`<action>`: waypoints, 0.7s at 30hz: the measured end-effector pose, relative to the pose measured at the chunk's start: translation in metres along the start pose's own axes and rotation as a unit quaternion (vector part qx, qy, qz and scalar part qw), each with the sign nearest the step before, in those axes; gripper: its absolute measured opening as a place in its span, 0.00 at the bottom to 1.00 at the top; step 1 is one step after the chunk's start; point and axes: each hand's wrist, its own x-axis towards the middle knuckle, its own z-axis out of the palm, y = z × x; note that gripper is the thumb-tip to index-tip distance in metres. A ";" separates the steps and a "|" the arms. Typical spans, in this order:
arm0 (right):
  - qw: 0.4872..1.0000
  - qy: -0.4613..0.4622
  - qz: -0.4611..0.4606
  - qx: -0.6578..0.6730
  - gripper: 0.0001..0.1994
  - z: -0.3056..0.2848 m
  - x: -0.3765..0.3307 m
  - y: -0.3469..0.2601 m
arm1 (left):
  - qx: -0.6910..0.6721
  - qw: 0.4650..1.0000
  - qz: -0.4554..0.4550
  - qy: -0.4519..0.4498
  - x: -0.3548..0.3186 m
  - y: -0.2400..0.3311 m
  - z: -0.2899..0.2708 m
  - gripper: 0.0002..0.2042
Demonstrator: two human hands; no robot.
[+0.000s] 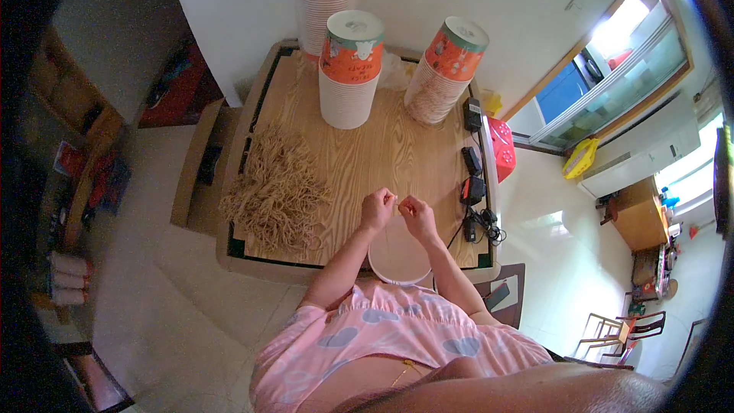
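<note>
My left hand [378,209] and my right hand [417,219] come close together over the near part of the wooden table. Both have their fingers pinched. Whatever they hold between the fingertips is too small to make out. Just below the hands, between my forearms, a round white tub [400,257] sits at the table's near edge against my body. A loose heap of tan cords [277,187] lies to the left of my left hand.
Orange-and-green paper buckets [351,61] stand upside down in a tall stack, with another bucket stack [443,69] to its right. A taller white stack [327,0] rises behind. Black power adapters [472,190] and tangled cables line the right edge of the wood-grain table [359,160].
</note>
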 end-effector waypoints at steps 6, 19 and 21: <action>0.981 -0.131 0.100 0.106 0.07 -0.014 0.012 0.008 | -0.060 0.996 -0.016 -0.061 0.004 -0.008 -0.004 0.07; 0.924 -0.239 0.202 0.219 0.10 -0.026 0.034 -0.009 | -0.159 0.985 -0.024 -0.068 0.016 -0.021 0.006 0.06; 0.929 -0.229 0.193 0.218 0.09 -0.027 0.035 -0.005 | -0.116 0.988 -0.035 -0.098 0.015 -0.017 -0.003 0.06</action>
